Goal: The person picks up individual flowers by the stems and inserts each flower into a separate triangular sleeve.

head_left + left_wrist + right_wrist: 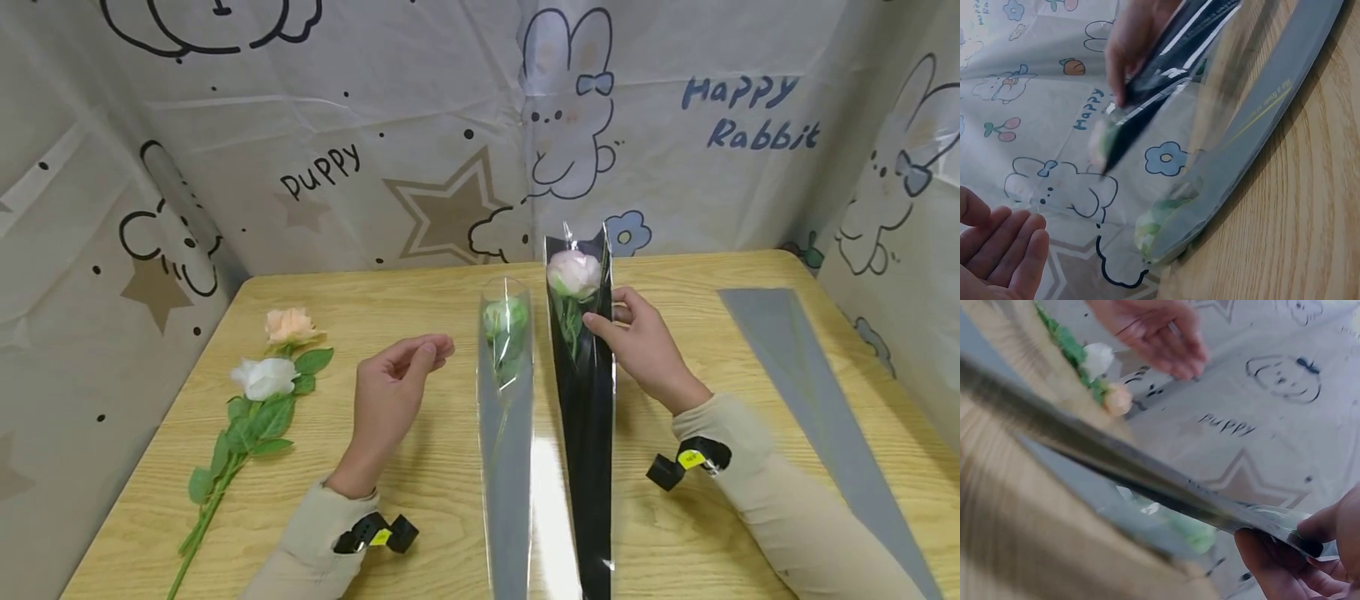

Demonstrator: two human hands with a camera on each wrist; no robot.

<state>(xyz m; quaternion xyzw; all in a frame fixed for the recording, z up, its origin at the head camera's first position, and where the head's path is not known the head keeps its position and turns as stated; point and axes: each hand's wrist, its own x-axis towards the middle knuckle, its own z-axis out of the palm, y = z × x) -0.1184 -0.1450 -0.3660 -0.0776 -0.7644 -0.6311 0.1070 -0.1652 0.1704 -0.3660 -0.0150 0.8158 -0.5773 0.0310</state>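
Observation:
In the head view my right hand (643,346) pinches the upper right edge of a black-backed clear flower sleeve (588,433), thumb in front and fingers behind. Inside it shows a pale pink flower (573,273) with green leaves. My left hand (393,379) hangs over the table with nothing in it, fingers loosely bent; its palm and fingers (1025,250) show in the left wrist view. Between the hands lies a grey-backed clear sleeve (508,467) holding a pale green flower (504,317). The right wrist view catches the black sleeve nearly edge-on, between thumb and fingers (1272,569).
Left on the wooden table (442,517) lie a white rose (264,379) and a peach flower (288,325), their leafy stems together. Another grey sleeve (810,392) lies at the right. A printed cloth (420,100) stands behind and beside the table.

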